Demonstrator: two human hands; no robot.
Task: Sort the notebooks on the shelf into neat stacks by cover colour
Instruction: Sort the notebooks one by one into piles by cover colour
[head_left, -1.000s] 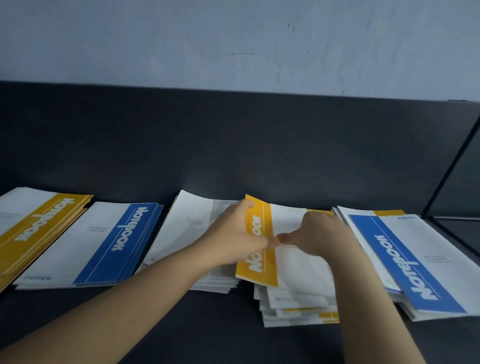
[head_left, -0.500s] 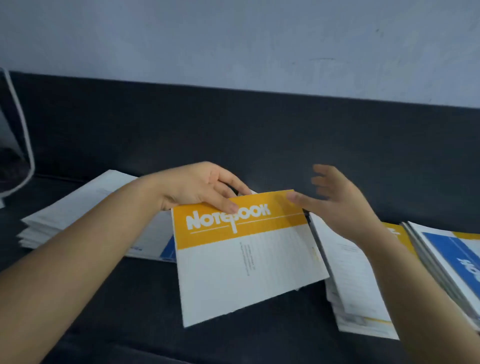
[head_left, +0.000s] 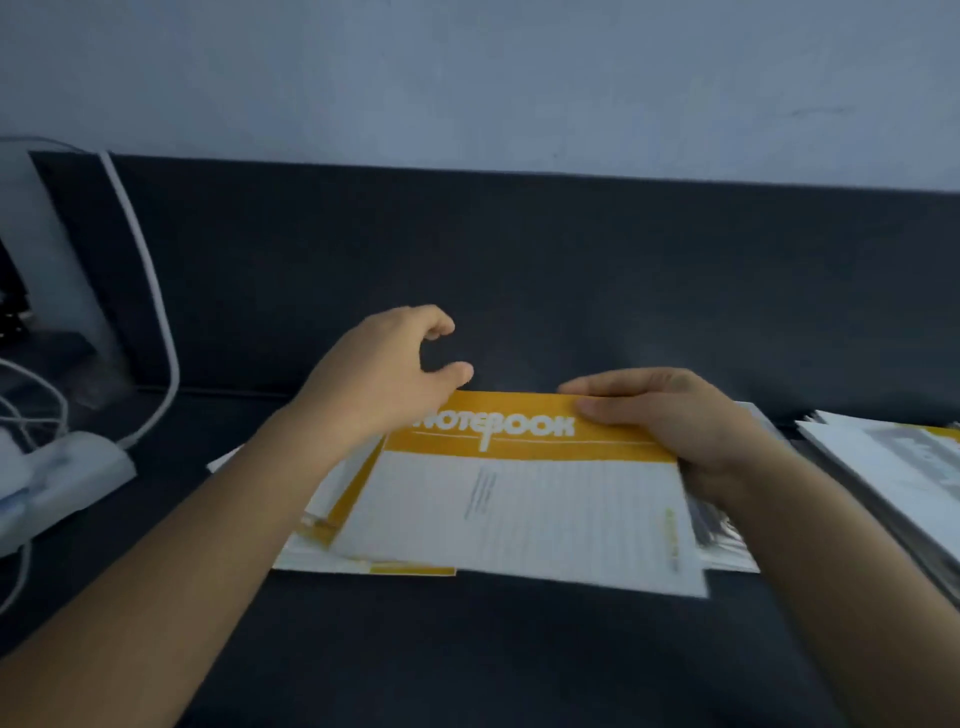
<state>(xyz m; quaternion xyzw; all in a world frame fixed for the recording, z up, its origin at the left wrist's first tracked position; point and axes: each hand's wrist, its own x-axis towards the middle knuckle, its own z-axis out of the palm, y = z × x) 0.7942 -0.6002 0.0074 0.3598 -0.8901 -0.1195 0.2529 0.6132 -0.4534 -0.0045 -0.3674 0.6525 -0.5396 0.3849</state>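
— Where is the yellow notebook (head_left: 519, 514)?

— In the middle of the dark shelf (head_left: 519, 649), face up, with its yellow band and the white word "Notebook" at the far edge. It lies on a loose pile (head_left: 332, 512) of other yellow-edged notebooks, which stick out askew at its left and near sides.

— And the hands?

— They are apart, one at each far corner. The right hand (head_left: 691, 421) pinches the notebook at the far right corner: its fingers (head_left: 576, 387) reach over the far edge and the thumb presses on the yellow band. The left hand (head_left: 384, 379) hovers over the far left corner with its fingers loosely curled, holding nothing. Its thumb tip is just beside the notebook's far edge, but I cannot tell whether it touches.

— Anything else on the shelf?

— A second stack (head_left: 883, 467) of notebooks at the right edge of the view, mostly white on top with a sliver of yellow, well apart from the middle pile. At the far left sits a white power strip (head_left: 72, 467), with a white cable (head_left: 143, 260) rising from it along the dark back panel. The picture is blurred, so the small print on the cover is unreadable
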